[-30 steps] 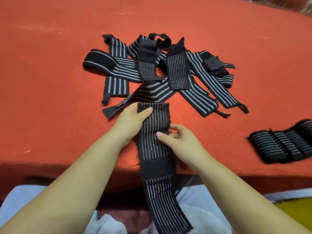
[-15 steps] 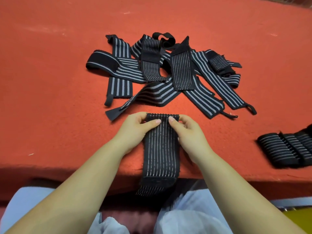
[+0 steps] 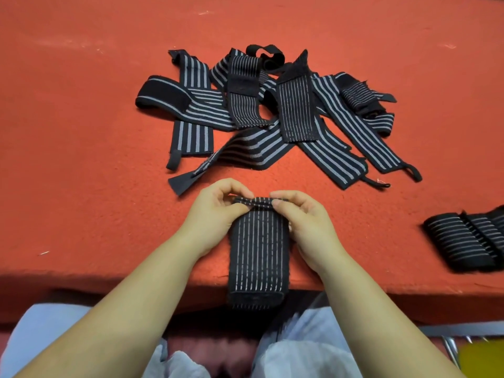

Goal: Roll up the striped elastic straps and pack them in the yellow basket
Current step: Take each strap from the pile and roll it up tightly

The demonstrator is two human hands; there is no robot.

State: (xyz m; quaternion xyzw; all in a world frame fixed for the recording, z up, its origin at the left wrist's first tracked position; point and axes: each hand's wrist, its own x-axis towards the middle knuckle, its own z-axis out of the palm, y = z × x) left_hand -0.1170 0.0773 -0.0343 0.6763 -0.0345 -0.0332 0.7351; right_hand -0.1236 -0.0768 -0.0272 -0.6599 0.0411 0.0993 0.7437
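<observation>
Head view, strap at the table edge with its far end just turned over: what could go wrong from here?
1. The black white-striped elastic strap hangs its near end off the red felt table; its hanging end could drag the roll crooked.
2. The left hand and right hand pinch only a thin first fold, which may spring open.
3. The pile of loose striped straps lies just beyond and could snag.

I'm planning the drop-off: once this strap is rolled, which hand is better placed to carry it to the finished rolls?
Right. The right hand is on the side of the finished rolls; the left hand would cross over.
</observation>
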